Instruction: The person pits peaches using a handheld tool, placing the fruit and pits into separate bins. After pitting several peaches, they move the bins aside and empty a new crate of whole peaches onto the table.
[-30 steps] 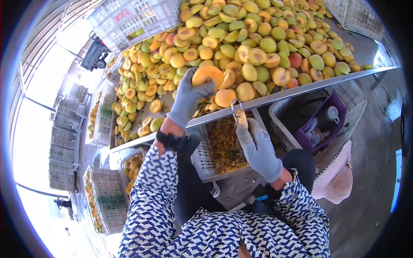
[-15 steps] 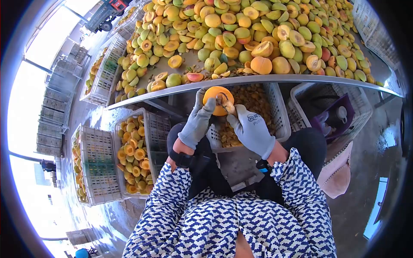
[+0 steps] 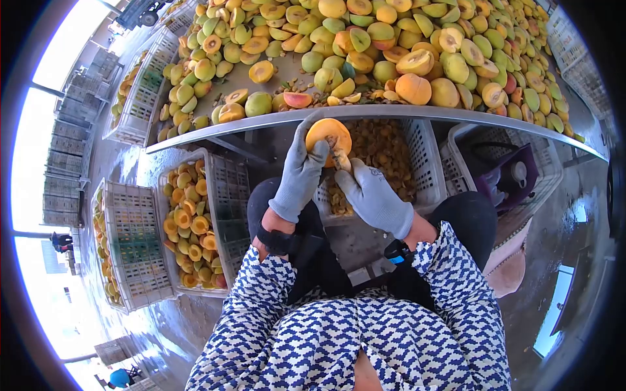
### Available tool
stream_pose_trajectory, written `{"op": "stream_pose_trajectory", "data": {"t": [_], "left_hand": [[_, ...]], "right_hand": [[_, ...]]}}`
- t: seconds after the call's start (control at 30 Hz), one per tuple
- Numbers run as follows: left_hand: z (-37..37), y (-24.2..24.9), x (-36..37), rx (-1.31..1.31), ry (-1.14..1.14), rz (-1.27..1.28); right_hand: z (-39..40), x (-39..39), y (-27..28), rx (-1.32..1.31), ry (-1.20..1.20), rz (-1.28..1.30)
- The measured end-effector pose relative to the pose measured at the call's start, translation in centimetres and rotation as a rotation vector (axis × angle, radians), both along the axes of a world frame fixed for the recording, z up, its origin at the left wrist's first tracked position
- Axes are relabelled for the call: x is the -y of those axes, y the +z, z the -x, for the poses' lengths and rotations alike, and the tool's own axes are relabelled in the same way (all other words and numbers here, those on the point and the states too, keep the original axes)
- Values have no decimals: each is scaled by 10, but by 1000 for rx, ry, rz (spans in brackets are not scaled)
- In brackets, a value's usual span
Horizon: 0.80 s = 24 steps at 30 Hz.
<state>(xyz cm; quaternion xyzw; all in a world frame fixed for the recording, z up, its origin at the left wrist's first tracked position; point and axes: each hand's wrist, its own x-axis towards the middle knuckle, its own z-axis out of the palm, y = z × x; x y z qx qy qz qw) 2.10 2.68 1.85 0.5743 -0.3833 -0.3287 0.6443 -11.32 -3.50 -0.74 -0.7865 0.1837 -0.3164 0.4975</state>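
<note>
My left hand (image 3: 300, 171), in a grey glove, is wrapped round an orange peach half (image 3: 334, 133), cut face up, over the near edge of the table. My right hand (image 3: 373, 195), also gloved, is closed in a pinch on a small pale tool (image 3: 341, 158) whose tip reaches the fruit's centre. Most of the tool is hidden by fingers and fruit. Below the hands stands a crate (image 3: 427, 169) holding many small brown pieces. Halved and whole peaches (image 3: 414, 89) are heaped on the table just beyond.
The metal table rim (image 3: 456, 113) crosses in front of me. Crates of peach halves (image 3: 189, 225) stand at the left. On the right, a crate (image 3: 554, 173) holds a purple container (image 3: 508, 177). Stacked crates (image 3: 65, 166) and a distant person (image 3: 120, 378) are at the far left.
The view has shifted slightly. My left hand still holds the peach half, now tilted differently, and the right hand with the tool sits a little lower against it.
</note>
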Motion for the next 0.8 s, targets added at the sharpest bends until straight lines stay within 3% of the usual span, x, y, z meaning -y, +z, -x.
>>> {"op": "stream_pose_trajectory", "data": {"t": [0.07, 0.1, 0.13, 0.17, 0.23, 0.27, 0.33, 0.37, 0.5, 0.57, 0.6, 0.67, 0.7, 0.73, 0.8], "left_hand": [[-4, -3, 0, 213, -27, -13], [-2, 1, 0, 216, -33, -14], [2, 7, -2, 91, -52, -24], [5, 10, -2, -33, -70, -31], [7, 9, -3, -160, -109, -30], [7, 10, -3, -290, -140, -27], [11, 12, -4, -347, -145, -57], [10, 10, -3, -389, -193, -30], [-2, 2, -4, -461, -157, -83], [-14, -2, -5, -375, -21, -107], [-18, 5, -11, -345, 34, -87], [-34, 25, -34, -139, 133, -154], [-44, 25, -46, 219, 275, -148], [-56, 26, -62, 575, 416, -137], [-76, 44, -105, 913, 443, -278]], "right_hand": [[4, 3, 6, 43, 26, -58], [10, 8, 26, -66, 211, -489], [16, 11, 37, -177, 396, -922], [22, 12, 39, -173, 391, -923], [30, 13, 40, -17, 602, -1416], [32, 13, 36, -10, 602, -1415], [33, 15, 20, 247, 887, -1810], [34, 15, 17, 272, 934, -1842], [43, 21, 20, 287, 925, -1787], [56, 29, 33, 187, 738, -1490], [56, 31, 35, 180, 747, -1474], [54, 36, 33, -287, 274, -782], [54, 34, 22, -313, 135, -599], [56, 33, 24, -304, 119, -587], [57, 31, 28, -277, 75, -735]]}}
